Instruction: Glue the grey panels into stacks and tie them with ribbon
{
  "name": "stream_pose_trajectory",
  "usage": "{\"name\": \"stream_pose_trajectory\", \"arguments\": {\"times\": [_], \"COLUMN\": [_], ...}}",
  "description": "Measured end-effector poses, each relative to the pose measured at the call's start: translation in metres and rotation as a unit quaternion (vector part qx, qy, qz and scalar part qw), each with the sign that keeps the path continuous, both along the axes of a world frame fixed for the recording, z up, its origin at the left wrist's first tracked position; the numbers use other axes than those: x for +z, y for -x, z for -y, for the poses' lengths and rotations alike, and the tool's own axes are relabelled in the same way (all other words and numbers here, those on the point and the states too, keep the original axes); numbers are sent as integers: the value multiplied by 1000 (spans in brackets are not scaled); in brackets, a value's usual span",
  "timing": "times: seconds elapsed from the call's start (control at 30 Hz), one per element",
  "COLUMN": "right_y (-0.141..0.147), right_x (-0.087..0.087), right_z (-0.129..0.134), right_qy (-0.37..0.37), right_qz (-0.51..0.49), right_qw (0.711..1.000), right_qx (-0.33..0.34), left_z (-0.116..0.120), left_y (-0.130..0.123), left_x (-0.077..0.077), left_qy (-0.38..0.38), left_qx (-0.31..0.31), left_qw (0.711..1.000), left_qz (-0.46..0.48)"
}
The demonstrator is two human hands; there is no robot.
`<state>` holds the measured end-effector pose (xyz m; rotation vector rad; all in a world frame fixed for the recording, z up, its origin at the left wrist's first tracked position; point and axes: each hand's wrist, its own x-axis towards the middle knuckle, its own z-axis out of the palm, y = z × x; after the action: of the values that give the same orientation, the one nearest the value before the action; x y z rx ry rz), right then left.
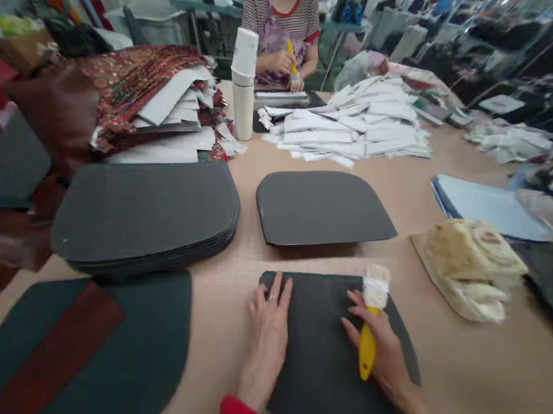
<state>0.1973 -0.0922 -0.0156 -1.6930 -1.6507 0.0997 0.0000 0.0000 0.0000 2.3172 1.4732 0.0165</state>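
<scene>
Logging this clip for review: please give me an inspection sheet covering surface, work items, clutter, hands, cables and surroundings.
Surface: tan table, partly covered.
Work items: dark panel under the hands; yellow-handled brush; two panel stacks beyond.
Clutter: white strips piled at the far side; crumpled cloth at right.
Hands: left hand spread on the panel; right hand holds the brush.
Cables: nothing seen.
Surroundings: person opposite, holding another brush; background blurred.

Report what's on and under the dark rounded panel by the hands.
The left hand rests on the dark grey rounded panel; the right hand, over it, holds a yellow-handled brush. Anything beneath is covered; tan tabletop shows around it.
</scene>
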Motion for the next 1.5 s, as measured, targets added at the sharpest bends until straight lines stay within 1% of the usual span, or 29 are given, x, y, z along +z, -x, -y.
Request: {"name": "stream_pose_trajectory", "arguments": {"times": [0.1,0.2,0.3,0.47,0.7,0.87,0.97,1.1,1.17,1.23,1.3,1.4,1.5], "right_y": [24,38,41,38,39,39,40,42,38,25,4,-33,-58], "right_x": [-3,-7,-12,-17,-16,-15,-12,-10,-12,-17,-24,-34,-41], "right_z": [-27,-44,-48,-42,-43,-43,-44,-47,-45,-38,-26,-4,9], "right_qy": [25,52,65,59,67,70,70,59,58,61,64,59,55], "right_qz": [-32,-17,16,62,109,135,140,143,127,104,88,85,86], "right_qw": [999,998,998,996,992,988,988,987,988,992,994,992,990], "right_qx": [-11,-22,-20,-14,17,12,20,55,59,47,8,-69,-102], "left_z": [-4,-7,-8,-11,-12,-13,-12,-9,-7,-6,-5,-4,-1], "left_y": [-2,-4,-6,-11,-11,-7,-4,-2,-2,-3,-3,-4,-4], "left_x": [9,16,22,30,24,26,24,18,16,17,18,18,17], "left_qy": [5,7,9,23,-8,-2,-27,-68,-73,-72,-67,-62,-65], "left_qx": [-6,-8,-3,7,1,-16,-22,-54,-56,-48,-42,-36,-32], "left_qw": [1000,1000,999,998,997,997,997,993,991,991,991,992,994], "left_qz": [-13,-24,-32,-56,-72,-70,-73,-85,-93,-103,-109,-104,-87]}}
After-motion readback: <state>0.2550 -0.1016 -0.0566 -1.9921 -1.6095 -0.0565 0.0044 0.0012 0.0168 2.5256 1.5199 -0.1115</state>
